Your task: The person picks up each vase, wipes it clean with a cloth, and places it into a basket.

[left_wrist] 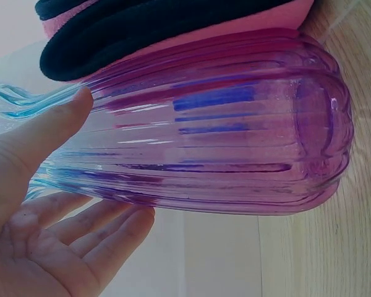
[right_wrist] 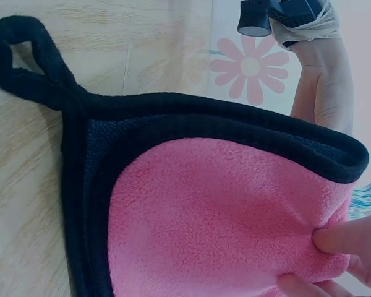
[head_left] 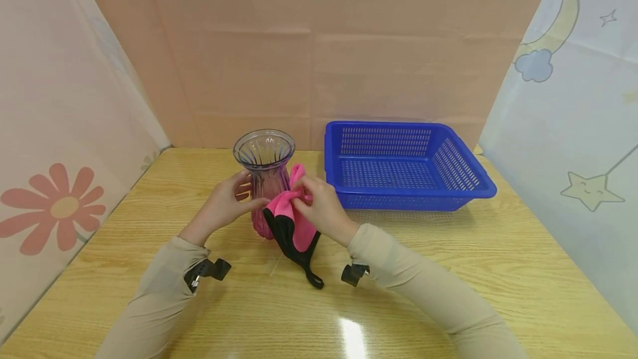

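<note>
A ribbed glass vase (head_left: 266,179) with a flared rim stands upright on the table, tinted purple-pink toward its base. My left hand (head_left: 224,204) holds it from the left, and in the left wrist view the thumb and fingers lie on opposite sides of the glass (left_wrist: 222,148). Against the vase's right front hangs a pink cloth with black edging (head_left: 304,231). My right hand (head_left: 324,206) pinches its upper part between thumb and fingers. The cloth's black corner loop (right_wrist: 28,55) dangles free toward the table. Part of the vase's lower right side is hidden behind the cloth.
A blue plastic basket (head_left: 399,197) with slotted walls sits at the back right, a short way from the vase. The wood-grain table (head_left: 279,314) is bordered by a peach backdrop (head_left: 314,71) and patterned side sheets.
</note>
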The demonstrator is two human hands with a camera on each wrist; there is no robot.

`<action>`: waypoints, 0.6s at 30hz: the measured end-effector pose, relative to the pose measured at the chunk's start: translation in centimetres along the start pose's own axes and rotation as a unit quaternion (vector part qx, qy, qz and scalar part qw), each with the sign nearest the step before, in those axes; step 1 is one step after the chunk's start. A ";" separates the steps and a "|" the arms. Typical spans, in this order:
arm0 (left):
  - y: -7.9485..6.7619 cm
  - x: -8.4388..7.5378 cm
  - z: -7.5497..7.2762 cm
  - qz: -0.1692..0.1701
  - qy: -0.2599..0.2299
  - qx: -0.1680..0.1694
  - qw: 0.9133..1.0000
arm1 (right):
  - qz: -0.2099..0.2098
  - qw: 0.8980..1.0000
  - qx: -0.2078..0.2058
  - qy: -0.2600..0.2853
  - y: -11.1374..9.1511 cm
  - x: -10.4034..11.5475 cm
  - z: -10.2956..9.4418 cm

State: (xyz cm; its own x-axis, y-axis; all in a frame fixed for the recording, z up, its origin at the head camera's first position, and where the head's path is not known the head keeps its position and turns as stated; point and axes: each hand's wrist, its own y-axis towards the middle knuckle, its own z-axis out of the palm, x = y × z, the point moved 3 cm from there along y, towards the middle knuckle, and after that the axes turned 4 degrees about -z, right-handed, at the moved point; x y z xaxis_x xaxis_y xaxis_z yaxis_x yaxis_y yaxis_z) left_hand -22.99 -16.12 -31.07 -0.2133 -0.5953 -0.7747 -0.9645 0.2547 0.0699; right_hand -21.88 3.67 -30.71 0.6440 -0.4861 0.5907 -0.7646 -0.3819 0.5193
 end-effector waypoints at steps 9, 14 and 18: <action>-0.2 -0.2 0.0 0.000 -0.012 0.001 1.000 | 0.014 0.999 0.028 -0.013 -0.2 -0.4 0.3; -0.2 -0.4 0.0 -0.002 -0.007 0.002 1.000 | 0.018 0.998 0.039 -0.041 -0.3 -0.5 0.4; -0.2 -0.5 0.0 -0.005 -0.003 0.000 1.000 | 0.016 0.996 0.046 -0.079 -0.4 -0.5 0.5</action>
State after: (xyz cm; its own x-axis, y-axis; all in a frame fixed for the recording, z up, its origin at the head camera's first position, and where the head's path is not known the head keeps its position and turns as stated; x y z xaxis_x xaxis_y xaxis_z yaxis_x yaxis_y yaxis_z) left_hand -22.65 -15.87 -30.70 -0.2030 -0.5930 -0.7792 -0.9666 0.2486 0.0627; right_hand -21.94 3.68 -31.57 0.6128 -0.6139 0.4976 -0.7884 -0.4318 0.4382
